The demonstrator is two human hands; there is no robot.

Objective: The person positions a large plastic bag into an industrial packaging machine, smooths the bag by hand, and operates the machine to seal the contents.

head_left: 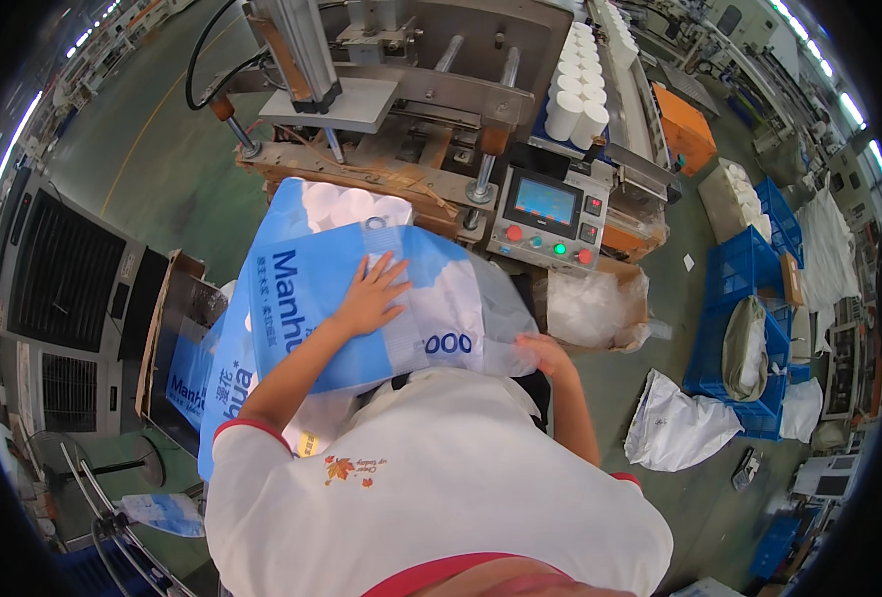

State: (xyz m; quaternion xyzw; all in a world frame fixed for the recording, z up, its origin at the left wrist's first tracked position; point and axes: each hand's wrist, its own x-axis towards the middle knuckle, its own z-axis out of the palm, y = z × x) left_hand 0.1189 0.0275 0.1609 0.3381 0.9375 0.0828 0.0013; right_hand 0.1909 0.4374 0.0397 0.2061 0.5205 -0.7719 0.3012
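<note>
A large blue and white printed plastic packaging bag lies across my front, lying over more of the same bags. My left hand rests on it with the fingers spread, palm down on the blue part. At the bag's right end the film turns clear, and there my right hand pinches its edge; the fingertips are partly hidden by the film. Beneath and to the left, another blue bag hangs over a cardboard box. White rolls show through the far end of the bag pile.
Ahead stands a metal press machine with a control panel. White rolls line up on a conveyor beyond it. A carton of clear film sits right of me. Blue crates and a white sack are farther right; an air cooler stands left.
</note>
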